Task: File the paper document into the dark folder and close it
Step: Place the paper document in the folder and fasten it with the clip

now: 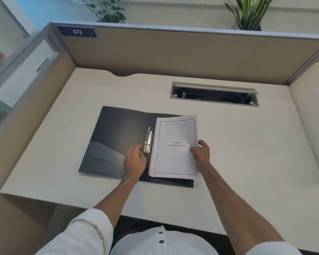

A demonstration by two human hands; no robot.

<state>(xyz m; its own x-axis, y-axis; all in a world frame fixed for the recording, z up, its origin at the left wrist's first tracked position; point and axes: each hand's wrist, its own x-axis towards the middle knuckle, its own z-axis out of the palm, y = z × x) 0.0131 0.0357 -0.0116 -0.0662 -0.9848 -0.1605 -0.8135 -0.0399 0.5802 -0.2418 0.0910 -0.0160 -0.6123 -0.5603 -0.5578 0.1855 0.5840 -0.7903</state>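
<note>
The dark folder lies open on the desk, its left cover flat and bare. A metal clip runs along its spine. The white paper document, a thin stack with a bordered title page, lies over the folder's right half, slightly askew. My right hand pinches the stack's right edge, thumb on top. My left hand rests on the folder with its fingertips at the lower end of the clip; whether it grips the clip lever is hidden by the fingers.
The pale desk sits inside tan cubicle walls. An open cable tray slot lies behind the folder at right. Two potted plants stand beyond the back wall. The desk's front edge is close to my body.
</note>
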